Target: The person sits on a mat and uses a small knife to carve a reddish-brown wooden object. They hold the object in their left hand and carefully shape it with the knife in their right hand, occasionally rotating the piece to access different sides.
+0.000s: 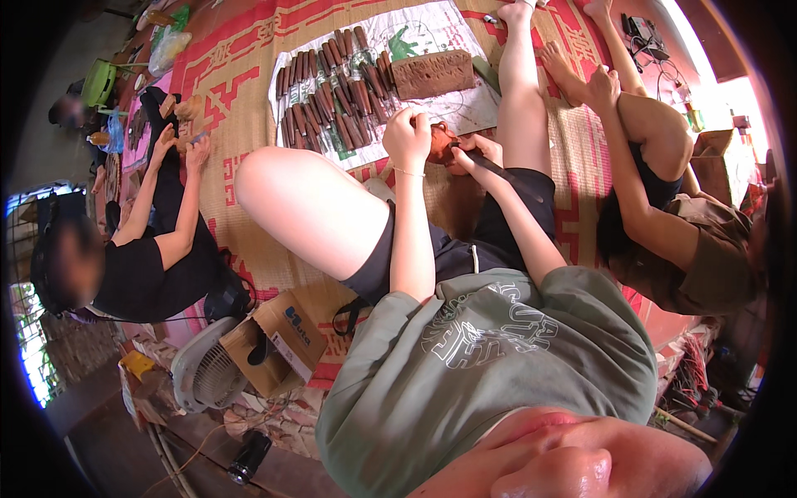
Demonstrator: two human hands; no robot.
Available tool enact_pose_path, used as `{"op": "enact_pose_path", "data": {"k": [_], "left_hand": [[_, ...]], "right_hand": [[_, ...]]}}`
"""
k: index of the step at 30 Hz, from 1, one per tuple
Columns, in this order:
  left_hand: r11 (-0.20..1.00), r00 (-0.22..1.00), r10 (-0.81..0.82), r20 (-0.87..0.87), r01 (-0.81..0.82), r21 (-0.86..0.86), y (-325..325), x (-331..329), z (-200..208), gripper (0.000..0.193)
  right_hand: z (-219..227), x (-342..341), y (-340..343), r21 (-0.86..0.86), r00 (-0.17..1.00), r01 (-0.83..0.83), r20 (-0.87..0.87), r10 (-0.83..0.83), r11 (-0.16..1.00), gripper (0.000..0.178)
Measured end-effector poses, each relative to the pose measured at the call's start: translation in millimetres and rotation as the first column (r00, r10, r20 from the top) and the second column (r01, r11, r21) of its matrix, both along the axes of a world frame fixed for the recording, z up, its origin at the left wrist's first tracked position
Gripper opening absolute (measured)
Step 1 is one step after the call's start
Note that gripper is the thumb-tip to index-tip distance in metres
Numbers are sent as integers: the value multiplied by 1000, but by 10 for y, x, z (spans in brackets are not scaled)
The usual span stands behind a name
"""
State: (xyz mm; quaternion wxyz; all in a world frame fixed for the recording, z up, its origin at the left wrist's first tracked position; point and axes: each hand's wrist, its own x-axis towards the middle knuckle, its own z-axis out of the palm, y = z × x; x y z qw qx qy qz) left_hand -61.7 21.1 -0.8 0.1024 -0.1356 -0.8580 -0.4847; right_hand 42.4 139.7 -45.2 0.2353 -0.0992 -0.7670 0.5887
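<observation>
Between my hands is a small reddish-brown carved piece (442, 139), its exact shape partly hidden by fingers. My left hand (407, 139) is closed against its left side. My right hand (486, 152) wraps round a dark, slender-handled tool (496, 169), whose near end slants back along my right forearm. The tool's tip meets the piece or lies just beside it; I cannot tell which. Beyond my hands, several brown-handled carving tools (342, 95) lie in rows on a white printed sheet (432, 29). A rough brown block (433, 74) rests at their right.
A red and tan woven mat (224, 133) spreads under my legs. One person (137, 270) sits at the left, working with their hands; another (664, 216) sits close on the right. A cardboard box (286, 336) and a white fan (207, 369) stand behind me at the left.
</observation>
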Motion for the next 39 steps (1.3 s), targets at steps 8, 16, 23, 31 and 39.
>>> {"op": "enact_pose_path", "data": {"k": [8, 16, 23, 31, 39], "left_hand": [[999, 999, -31, 7, 31, -15, -16, 10, 7, 22], [998, 999, -42, 4, 43, -50, 21, 20, -10, 23], [998, 999, -45, -10, 44, -50, 27, 15, -30, 23], [999, 999, -41, -14, 41, 13, 22, 37, 18, 22], [999, 999, -33, -21, 33, -1, 39, 30, 3, 22]], "right_hand": [[98, -99, -132, -31, 1000, 24, -14, -25, 999, 22], [-86, -5, -22, 154, 997, 47, -63, -37, 987, 20], [107, -90, -94, 55, 998, 66, 1, -66, 996, 17], [1, -180, 54, -277, 996, -82, 19, 91, 957, 17], [87, -273, 17, -99, 999, 16, 43, -12, 995, 19]]}}
